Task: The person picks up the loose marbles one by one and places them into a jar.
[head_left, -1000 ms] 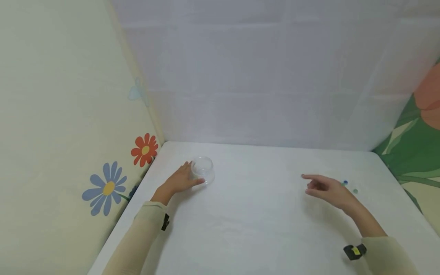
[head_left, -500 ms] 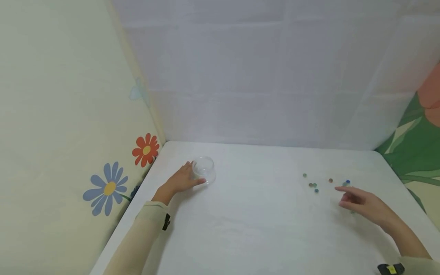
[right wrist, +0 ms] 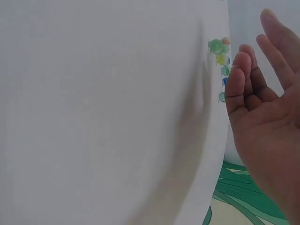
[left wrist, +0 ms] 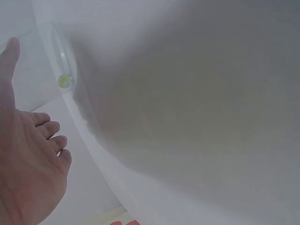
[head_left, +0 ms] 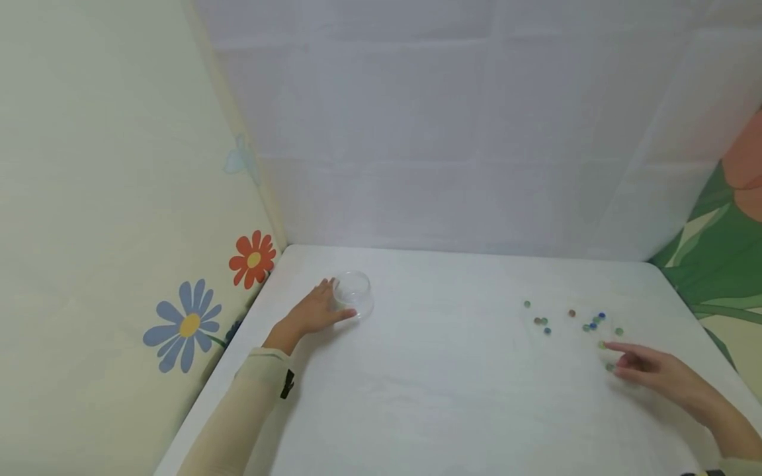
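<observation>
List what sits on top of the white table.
A clear round bowl, with the left hand around its side, and loose coloured marbles near the right hand. In the head view, the hands and left sleeve hide whatever lies directly beneath them.

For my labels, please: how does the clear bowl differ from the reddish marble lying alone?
The clear bowl is much larger than the reddish marble. The bowl is colourless and open-topped; the marble is a coloured ball. The bowl stands by the left hand; the marble lies untouched. Both rest on the white table.
</observation>
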A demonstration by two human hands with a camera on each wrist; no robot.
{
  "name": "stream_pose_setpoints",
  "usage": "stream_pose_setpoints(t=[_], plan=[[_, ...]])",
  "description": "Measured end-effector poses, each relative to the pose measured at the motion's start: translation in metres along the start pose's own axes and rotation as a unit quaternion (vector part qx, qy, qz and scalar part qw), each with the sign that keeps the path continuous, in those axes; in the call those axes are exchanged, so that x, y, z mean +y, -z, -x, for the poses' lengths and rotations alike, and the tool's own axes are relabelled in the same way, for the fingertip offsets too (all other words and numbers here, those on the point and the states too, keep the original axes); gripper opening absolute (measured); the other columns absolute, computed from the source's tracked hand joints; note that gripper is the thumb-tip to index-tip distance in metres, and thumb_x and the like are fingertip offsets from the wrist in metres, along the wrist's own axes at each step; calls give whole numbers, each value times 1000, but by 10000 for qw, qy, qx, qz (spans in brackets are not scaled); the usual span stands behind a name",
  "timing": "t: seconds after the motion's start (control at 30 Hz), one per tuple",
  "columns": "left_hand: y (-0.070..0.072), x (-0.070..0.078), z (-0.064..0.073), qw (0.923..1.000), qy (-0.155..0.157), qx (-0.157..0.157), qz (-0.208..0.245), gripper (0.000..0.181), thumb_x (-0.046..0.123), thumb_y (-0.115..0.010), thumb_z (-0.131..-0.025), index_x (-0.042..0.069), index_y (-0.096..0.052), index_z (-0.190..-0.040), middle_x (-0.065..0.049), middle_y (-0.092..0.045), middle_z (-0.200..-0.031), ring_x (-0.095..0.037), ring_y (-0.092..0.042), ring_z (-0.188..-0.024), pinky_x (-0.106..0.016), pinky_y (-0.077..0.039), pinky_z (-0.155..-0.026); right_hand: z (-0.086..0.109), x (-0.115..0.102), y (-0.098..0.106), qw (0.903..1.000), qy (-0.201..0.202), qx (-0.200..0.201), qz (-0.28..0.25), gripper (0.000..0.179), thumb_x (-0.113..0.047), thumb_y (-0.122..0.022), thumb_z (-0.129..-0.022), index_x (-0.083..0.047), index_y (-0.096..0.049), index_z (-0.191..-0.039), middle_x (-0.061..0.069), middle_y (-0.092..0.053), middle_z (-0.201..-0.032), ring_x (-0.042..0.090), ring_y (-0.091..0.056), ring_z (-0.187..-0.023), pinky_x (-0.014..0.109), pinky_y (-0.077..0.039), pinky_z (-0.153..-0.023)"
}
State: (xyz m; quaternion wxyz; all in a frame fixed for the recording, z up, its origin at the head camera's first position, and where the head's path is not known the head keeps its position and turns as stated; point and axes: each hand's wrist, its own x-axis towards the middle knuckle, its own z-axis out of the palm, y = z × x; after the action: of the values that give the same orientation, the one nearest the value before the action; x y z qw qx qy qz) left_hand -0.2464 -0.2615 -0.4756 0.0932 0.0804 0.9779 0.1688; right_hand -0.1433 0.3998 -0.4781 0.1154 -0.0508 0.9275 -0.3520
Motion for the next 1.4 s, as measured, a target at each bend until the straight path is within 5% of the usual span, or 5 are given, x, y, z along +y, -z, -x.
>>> stream_pose_setpoints(t=[0.27, 0.57, 1.27, 1.4], plan=[[1, 0, 0, 10000, 51, -11, -32, 119, 79, -57, -85, -2, -13, -161, -24, -12, -167, -43, -11, -154, -61, -17, -122, -3, 16, 4, 9990, -264, -351, -53, 68, -35, -68, -97, 7, -46, -146, 4, -64, -104, 4, -54, -79, 24, -51, -66], [2, 0, 0, 9999, 104, -66, -8, 121, 81, -57, -83, -1, -13, -161, -24, -12, -167, -42, -10, -155, -59, -16, -123, -5, 20, 1, 9996, -94, -208, 183, 61, -31, -70, -96, 9, -53, -139, 3, -64, -97, 4, -52, -75, 24, -48, -64], [2, 0, -2, 9999, 58, -65, -60, 120, 80, -55, -84, -2, -12, -161, -25, -11, -167, -42, -10, -155, -58, -16, -123, -18, 21, -4, 9947, -610, -248, 784, 70, -49, -74, -89, -1, -59, -138, 4, -59, -92, 18, -49, -84, 31, -40, -68], [0, -1, -3, 9999, 82, -89, -70, 120, 80, -56, -84, -2, -12, -161, -25, -11, -167, -42, -10, -155, -58, -16, -123, -18, 22, -5, 9936, -795, -286, 750, 75, -56, -73, -87, -3, -60, -138, 7, -62, -97, 24, -53, -91, 45, -48, -76]])
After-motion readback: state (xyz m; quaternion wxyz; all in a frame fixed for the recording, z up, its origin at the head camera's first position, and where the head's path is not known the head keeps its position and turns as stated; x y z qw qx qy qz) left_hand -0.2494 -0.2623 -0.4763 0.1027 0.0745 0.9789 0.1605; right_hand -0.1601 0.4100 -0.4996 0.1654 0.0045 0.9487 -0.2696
